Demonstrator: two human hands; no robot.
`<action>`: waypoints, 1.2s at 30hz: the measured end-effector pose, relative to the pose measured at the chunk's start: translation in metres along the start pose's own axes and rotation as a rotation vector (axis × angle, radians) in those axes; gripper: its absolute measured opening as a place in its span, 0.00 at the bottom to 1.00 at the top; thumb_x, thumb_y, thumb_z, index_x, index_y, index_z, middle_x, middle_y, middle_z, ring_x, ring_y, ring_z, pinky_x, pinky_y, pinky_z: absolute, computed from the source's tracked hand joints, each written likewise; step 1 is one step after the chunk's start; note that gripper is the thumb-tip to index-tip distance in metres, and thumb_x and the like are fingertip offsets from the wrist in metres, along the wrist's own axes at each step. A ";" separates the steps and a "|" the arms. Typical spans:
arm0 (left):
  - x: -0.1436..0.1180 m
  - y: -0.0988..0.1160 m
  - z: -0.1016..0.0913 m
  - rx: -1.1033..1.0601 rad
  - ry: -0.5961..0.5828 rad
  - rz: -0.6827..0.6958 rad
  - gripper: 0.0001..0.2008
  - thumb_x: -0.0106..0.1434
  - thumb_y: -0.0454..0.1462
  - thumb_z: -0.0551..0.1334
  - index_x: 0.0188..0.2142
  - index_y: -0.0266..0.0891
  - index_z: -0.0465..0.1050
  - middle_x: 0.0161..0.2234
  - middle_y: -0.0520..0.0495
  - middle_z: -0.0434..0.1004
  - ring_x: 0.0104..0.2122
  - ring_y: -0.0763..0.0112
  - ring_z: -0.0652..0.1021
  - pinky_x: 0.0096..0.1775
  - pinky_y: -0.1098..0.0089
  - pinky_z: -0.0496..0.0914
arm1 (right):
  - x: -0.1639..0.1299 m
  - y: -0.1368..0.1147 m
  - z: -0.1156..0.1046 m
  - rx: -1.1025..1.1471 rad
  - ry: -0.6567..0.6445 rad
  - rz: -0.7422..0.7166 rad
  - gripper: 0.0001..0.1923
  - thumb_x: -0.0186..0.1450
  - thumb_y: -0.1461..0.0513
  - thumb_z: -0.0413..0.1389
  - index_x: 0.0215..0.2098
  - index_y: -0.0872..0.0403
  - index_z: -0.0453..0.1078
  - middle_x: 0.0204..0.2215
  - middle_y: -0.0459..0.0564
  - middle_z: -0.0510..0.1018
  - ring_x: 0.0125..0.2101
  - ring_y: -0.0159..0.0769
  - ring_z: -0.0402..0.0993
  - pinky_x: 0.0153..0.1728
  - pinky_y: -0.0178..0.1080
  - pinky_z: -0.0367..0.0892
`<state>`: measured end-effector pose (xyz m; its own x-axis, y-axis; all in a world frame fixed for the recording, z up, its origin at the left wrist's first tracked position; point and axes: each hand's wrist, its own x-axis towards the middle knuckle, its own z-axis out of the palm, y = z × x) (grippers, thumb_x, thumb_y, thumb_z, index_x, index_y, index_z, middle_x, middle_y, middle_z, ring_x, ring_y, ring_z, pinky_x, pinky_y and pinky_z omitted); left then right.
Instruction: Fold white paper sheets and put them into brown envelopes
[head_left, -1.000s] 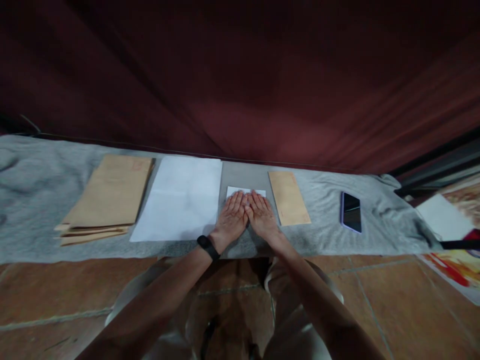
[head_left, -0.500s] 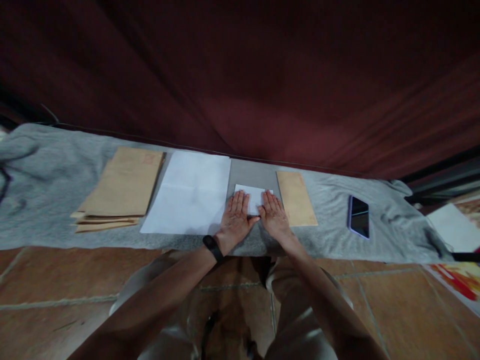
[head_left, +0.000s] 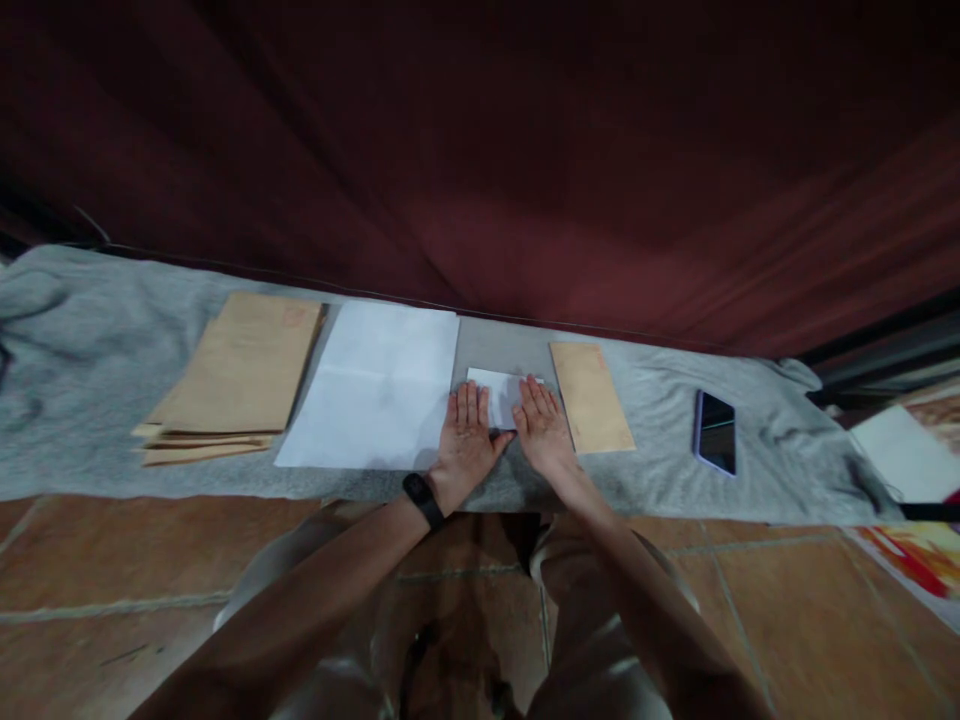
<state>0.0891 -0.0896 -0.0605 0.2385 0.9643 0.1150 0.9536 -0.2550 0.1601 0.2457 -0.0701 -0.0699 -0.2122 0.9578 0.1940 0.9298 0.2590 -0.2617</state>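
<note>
A small folded white paper [head_left: 504,398] lies in front of me on the grey cloth, partly covered by both hands. My left hand [head_left: 466,440] rests flat on its left side, fingers stretched out and thumb pointing right. On the right side of the paper my right hand [head_left: 543,428] lies flat with its fingers extended. Close to the right hand is a single brown envelope [head_left: 594,398]. Large white sheets [head_left: 375,390] lie just left of my left hand.
A stack of brown envelopes [head_left: 240,365] sits farther left. A phone [head_left: 715,432] lies on the right part of the grey cloth [head_left: 795,450]. Behind the narrow surface hangs a dark red curtain [head_left: 480,180]. Tiled floor [head_left: 135,550] shows below the front edge.
My right hand has slid slightly up over the folded paper, and my left hand has shifted a little down and left. The view has moved slightly.
</note>
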 end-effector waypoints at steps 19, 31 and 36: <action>0.039 -0.008 0.010 -0.123 0.036 0.115 0.32 0.73 0.46 0.42 0.69 0.26 0.54 0.70 0.34 0.54 0.70 0.58 0.54 0.69 0.54 0.51 | 0.010 -0.014 0.006 -0.038 -0.114 -0.061 0.28 0.74 0.63 0.40 0.72 0.58 0.51 0.72 0.52 0.51 0.71 0.38 0.47 0.70 0.47 0.45; 0.038 -0.016 0.019 -0.072 0.089 0.028 0.32 0.72 0.44 0.46 0.68 0.22 0.52 0.70 0.29 0.50 0.71 0.52 0.52 0.68 0.51 0.52 | 0.003 -0.003 0.009 -0.075 -0.043 0.017 0.30 0.77 0.56 0.40 0.71 0.65 0.51 0.71 0.58 0.52 0.71 0.42 0.46 0.70 0.47 0.46; 0.036 -0.016 0.023 -0.061 0.124 0.020 0.32 0.72 0.43 0.47 0.68 0.23 0.53 0.70 0.28 0.50 0.71 0.51 0.52 0.68 0.50 0.52 | 0.001 0.000 0.009 -0.070 -0.015 0.048 0.30 0.76 0.56 0.41 0.71 0.64 0.51 0.70 0.60 0.53 0.71 0.43 0.46 0.69 0.49 0.48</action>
<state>0.0871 -0.0490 -0.0814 0.2295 0.9437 0.2383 0.9350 -0.2818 0.2153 0.2425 -0.0684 -0.0787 -0.1704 0.9709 0.1684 0.9578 0.2034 -0.2031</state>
